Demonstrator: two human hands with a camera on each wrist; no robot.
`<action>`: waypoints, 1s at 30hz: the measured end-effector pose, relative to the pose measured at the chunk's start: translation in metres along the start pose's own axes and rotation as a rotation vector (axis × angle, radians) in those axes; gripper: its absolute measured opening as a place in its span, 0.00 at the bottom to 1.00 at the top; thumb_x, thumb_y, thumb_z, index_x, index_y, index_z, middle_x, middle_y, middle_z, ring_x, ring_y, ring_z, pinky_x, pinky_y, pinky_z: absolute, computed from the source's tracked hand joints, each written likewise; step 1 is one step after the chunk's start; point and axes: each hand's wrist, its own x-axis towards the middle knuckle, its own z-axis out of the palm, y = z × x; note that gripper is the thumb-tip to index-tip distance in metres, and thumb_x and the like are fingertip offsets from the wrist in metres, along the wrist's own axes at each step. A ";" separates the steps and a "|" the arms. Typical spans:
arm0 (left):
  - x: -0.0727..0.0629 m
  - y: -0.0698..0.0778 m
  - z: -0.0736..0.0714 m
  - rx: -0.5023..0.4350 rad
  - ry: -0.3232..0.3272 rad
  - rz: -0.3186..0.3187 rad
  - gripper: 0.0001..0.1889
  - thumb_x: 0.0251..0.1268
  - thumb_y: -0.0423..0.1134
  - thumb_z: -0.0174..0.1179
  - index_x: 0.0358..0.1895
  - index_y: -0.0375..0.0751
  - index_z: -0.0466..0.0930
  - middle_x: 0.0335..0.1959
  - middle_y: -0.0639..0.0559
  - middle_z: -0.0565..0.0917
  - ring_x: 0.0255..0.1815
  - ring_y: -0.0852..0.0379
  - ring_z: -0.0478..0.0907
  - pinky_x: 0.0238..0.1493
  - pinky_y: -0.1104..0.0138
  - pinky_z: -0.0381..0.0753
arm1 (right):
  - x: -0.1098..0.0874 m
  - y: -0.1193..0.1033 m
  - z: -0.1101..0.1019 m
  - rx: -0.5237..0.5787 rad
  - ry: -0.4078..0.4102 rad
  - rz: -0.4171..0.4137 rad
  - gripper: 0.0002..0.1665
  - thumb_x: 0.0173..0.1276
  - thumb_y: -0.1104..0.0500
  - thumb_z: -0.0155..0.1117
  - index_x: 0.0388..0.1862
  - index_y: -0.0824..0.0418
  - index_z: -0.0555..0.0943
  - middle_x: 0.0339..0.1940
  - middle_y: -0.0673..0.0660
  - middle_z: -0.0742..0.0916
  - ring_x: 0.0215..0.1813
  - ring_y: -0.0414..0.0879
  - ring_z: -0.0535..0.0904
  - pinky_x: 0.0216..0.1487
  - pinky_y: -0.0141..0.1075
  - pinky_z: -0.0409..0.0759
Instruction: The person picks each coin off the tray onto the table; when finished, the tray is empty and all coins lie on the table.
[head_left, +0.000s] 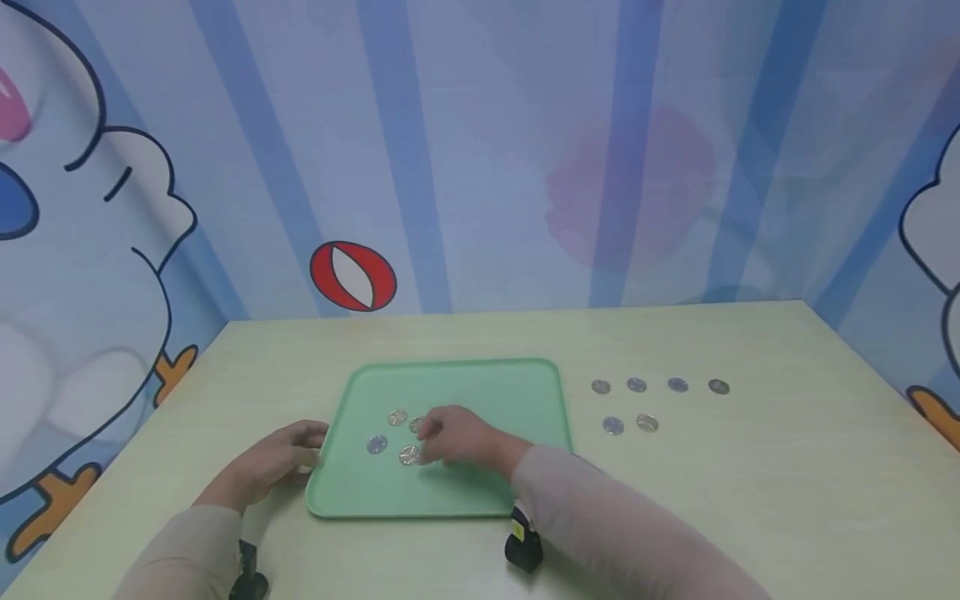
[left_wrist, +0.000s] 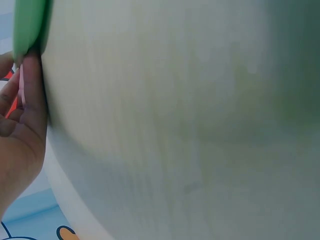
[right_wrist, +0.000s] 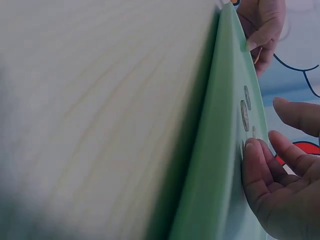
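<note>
We see the left hand (head_left: 273, 457) relaxed against a green tray (head_left: 510, 393), but cannot tell if the right hand (head_left: 461, 437) pinches a coin (head_left: 408, 456), its markings unreadable.

A person wears plain, pale pinkish-beige long sleeves, the left sleeve (head_left: 183, 554) and right sleeve (head_left: 611, 521) reaching the wrists and leaving the left hand (head_left: 272, 460) and right hand (head_left: 459, 435) bare. A small, rounded black right-wrist camera (head_left: 523, 550) sits below the right cuff, a yellow patch (head_left: 518, 529) on its mount; a dark left-wrist camera (head_left: 250, 582) shows at the near left.
</note>
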 end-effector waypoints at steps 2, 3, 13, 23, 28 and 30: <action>0.000 0.001 0.001 0.002 -0.001 -0.004 0.29 0.50 0.28 0.49 0.60 0.31 0.54 0.56 0.33 0.62 0.54 0.39 0.63 0.47 0.55 0.73 | 0.002 0.000 0.002 -0.012 -0.002 0.002 0.15 0.47 0.66 0.64 0.36 0.67 0.75 0.30 0.53 0.78 0.31 0.42 0.71 0.29 0.32 0.76; 0.000 0.001 0.001 0.003 -0.001 -0.005 0.30 0.50 0.28 0.49 0.60 0.31 0.54 0.56 0.33 0.62 0.54 0.39 0.63 0.47 0.55 0.73 | 0.003 0.000 0.003 -0.019 -0.004 0.004 0.15 0.47 0.66 0.64 0.37 0.67 0.75 0.31 0.53 0.78 0.31 0.41 0.71 0.29 0.32 0.76; -0.001 0.004 0.001 0.007 -0.015 0.006 0.30 0.51 0.28 0.48 0.60 0.29 0.53 0.56 0.31 0.61 0.54 0.39 0.63 0.46 0.55 0.74 | 0.011 -0.006 0.015 -0.353 0.040 -0.017 0.12 0.47 0.63 0.64 0.31 0.63 0.75 0.27 0.50 0.77 0.30 0.40 0.69 0.34 0.28 0.71; -0.002 0.002 -0.001 0.009 -0.017 -0.002 0.30 0.50 0.28 0.49 0.60 0.29 0.53 0.56 0.31 0.61 0.54 0.38 0.64 0.46 0.55 0.74 | 0.013 -0.010 0.022 -0.512 0.071 0.044 0.10 0.50 0.56 0.64 0.28 0.57 0.73 0.25 0.47 0.76 0.28 0.40 0.68 0.31 0.28 0.69; 0.000 0.002 0.000 0.002 -0.011 -0.013 0.30 0.49 0.28 0.49 0.60 0.31 0.54 0.57 0.32 0.62 0.54 0.39 0.63 0.47 0.55 0.74 | 0.012 -0.010 0.023 -0.520 0.071 0.052 0.09 0.51 0.55 0.64 0.26 0.56 0.73 0.23 0.46 0.75 0.27 0.40 0.67 0.29 0.28 0.68; 0.001 0.002 0.000 0.009 -0.015 -0.009 0.30 0.50 0.29 0.49 0.60 0.31 0.54 0.57 0.32 0.61 0.55 0.38 0.62 0.47 0.55 0.73 | 0.011 -0.011 0.023 -0.519 0.071 0.056 0.10 0.51 0.55 0.63 0.26 0.56 0.72 0.23 0.47 0.74 0.26 0.40 0.67 0.28 0.28 0.67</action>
